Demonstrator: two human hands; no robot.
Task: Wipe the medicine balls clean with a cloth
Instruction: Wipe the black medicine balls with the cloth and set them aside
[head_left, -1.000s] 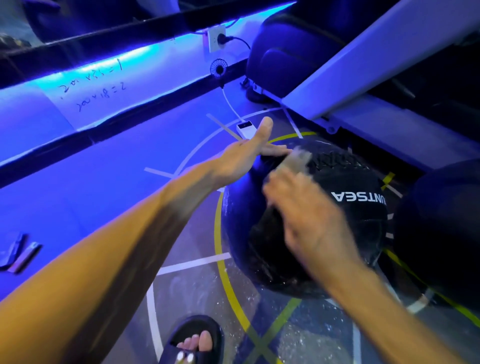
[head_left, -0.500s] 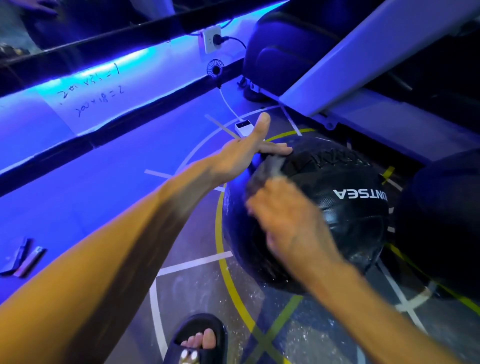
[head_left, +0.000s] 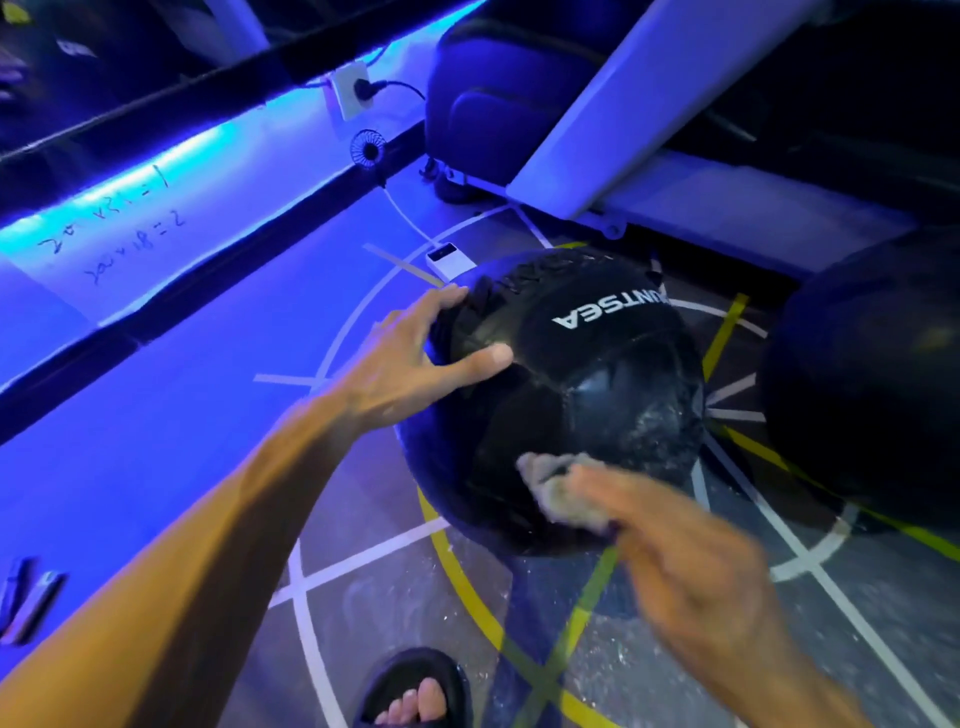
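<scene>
Nearest the camera, a sandalled foot (head_left: 415, 691) stands on the line-marked floor (head_left: 395, 582). Just beyond, the right hand (head_left: 691, 561), motion-blurred, presses a pale cloth (head_left: 558, 491) to the lower near face of the black medicine ball (head_left: 571, 395), which sits on the floor; whether its grip pinches the cloth or lies flat I cannot tell. The left hand (head_left: 415, 358) steadies the ball's upper left, grip spread with thumb laid across the top. Pale scuffing shows on the ball's right flank, so wiping looks unfinished, and a second ball (head_left: 862, 384) farther right appears yet to be wiped.
</scene>
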